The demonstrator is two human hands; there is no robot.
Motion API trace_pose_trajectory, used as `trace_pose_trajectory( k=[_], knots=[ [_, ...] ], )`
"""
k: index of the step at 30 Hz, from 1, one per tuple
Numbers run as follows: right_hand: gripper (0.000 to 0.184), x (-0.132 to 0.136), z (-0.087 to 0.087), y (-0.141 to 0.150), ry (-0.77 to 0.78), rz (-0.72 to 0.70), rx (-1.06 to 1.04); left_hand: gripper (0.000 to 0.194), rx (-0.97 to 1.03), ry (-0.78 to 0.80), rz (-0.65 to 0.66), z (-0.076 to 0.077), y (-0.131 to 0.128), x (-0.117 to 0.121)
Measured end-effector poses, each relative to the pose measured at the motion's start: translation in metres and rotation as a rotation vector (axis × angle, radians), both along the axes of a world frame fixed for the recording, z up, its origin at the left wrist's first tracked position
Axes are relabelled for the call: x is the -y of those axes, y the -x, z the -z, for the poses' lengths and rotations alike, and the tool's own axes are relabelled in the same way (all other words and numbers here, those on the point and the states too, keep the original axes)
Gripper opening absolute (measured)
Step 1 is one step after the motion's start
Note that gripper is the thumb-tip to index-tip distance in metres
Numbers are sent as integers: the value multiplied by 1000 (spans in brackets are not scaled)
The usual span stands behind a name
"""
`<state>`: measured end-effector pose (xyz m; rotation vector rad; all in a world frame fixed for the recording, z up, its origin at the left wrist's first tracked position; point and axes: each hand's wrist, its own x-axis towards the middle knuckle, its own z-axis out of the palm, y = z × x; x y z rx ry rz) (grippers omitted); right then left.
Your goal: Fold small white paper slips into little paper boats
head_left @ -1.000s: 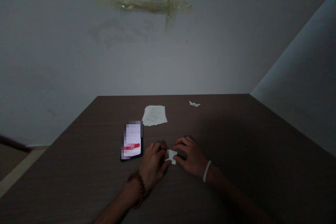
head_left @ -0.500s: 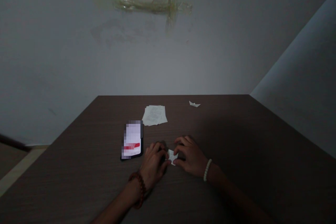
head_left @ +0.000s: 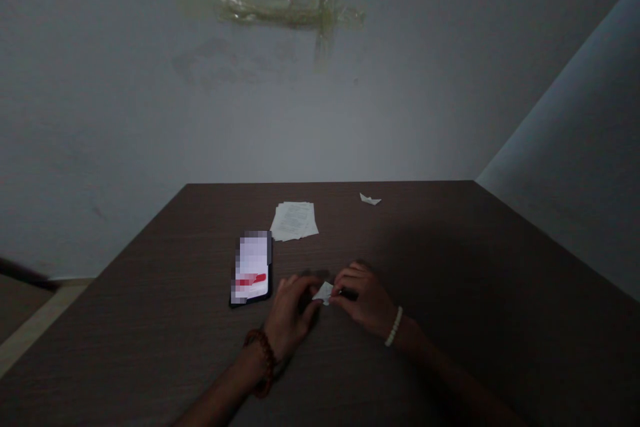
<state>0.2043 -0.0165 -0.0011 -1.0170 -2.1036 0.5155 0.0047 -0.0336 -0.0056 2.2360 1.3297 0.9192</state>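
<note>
Showing a peaked, roughly triangular outline where it looked squarer half a second ago, the small paper piece (head_left: 325,291) lies between both hands, low on the dark surface (head_left: 165,320). That change suggests the folding has moved on, though the exact creases are too small to make out. The right hand (head_left: 367,300) has its grip closed on the paper's right-hand corner, thumb against fingertips. The left hand (head_left: 290,310) has spread its thumb and forefinger wider, one on either side of the left corner; whether that grip is pinching or only steadying, I cannot tell. Nothing else has shifted: the phone (head_left: 253,267) lies just beyond the left hand, the printed sheets (head_left: 295,221) behind it, and the folded paper boat (head_left: 370,199) near the far edge.
</note>
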Motion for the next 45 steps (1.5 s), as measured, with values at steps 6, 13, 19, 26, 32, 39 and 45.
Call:
trace_pose_trajectory(
  k=[6, 13, 19, 26, 32, 39, 45],
  knots=[
    [5, 2, 5, 0, -56, 49, -65, 13, -35, -200, 59, -9, 2, -1],
    [15, 0, 11, -3, -197, -42, 107, 18, -210, -374, 115, -8, 6, -3],
    [11, 1, 5, -7, -203, -76, 282, 21, -355, -401, 164, -6, 7, -6],
    [11, 3, -2, -7, -120, -88, 297, 21, -383, -331, 179, -3, 8, -5],
    [11, 4, -4, -7, -90, -91, 280, 17, -363, -287, 230, -6, 9, -6],
    [12, 7, -8, -4, -52, -46, 275, 17, -366, -207, 258, -9, 10, -7],
    [20, 6, -8, 2, -51, -3, 352, 15, -379, -233, 250, -7, 10, -6]
  ],
)
